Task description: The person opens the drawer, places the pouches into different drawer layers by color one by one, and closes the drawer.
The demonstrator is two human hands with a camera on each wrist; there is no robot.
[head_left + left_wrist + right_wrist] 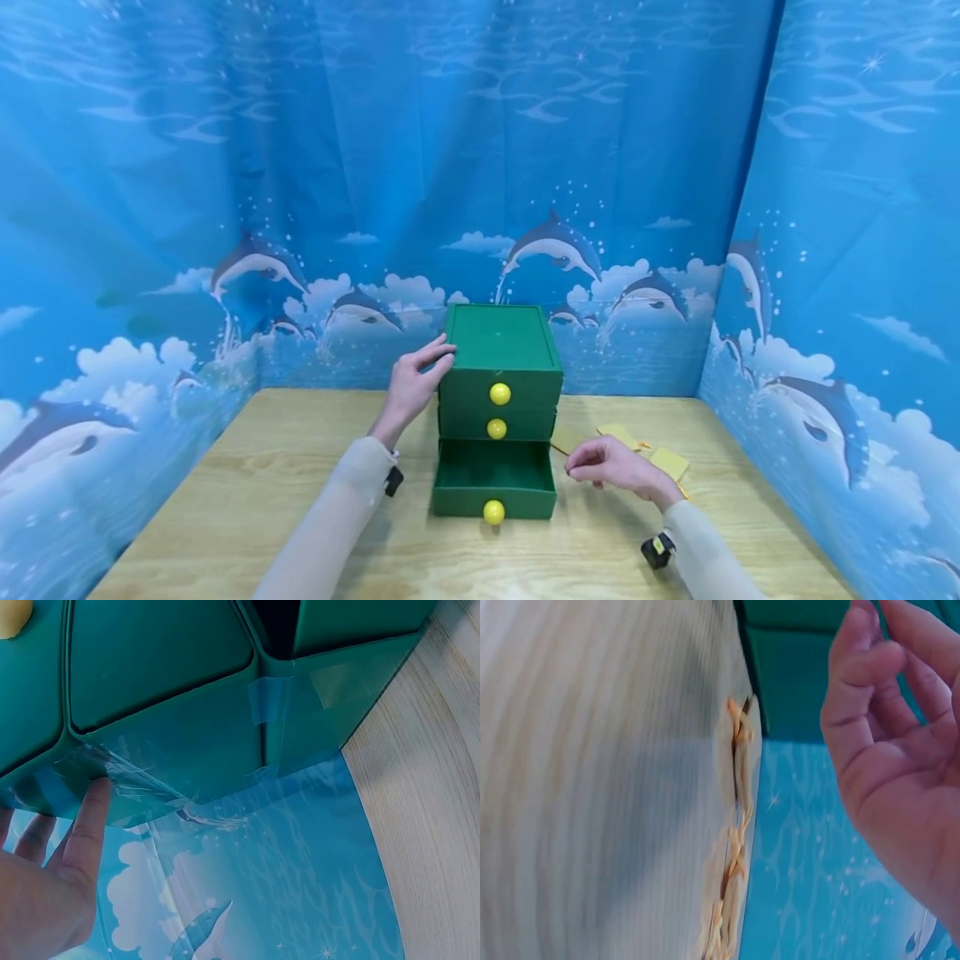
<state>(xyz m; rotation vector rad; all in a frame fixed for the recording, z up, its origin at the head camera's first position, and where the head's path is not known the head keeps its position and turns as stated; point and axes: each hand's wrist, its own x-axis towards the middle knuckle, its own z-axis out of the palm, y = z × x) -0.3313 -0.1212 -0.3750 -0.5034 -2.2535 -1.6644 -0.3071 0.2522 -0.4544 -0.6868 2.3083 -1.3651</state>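
Observation:
A green cabinet [498, 337] with three drawers and yellow knobs stands on the table; its bottom drawer [493, 500] is pulled out and bare inside, the upper two are in. My left hand [412, 387] rests on the cabinet's upper left edge, and the left wrist view shows its fingers [91, 825] against the taped side wall [180, 761]. To the right of the open drawer, my right hand [618, 468] hovers with fingers loosely bent. In the right wrist view nothing shows in the right hand [900, 765].
Several flat yellowish pieces [668, 465] with orange strings lie on the wooden table [300, 467] right of the cabinet, partly behind my right hand. A blue dolphin-print curtain [420, 167] encloses the table at the back and sides.

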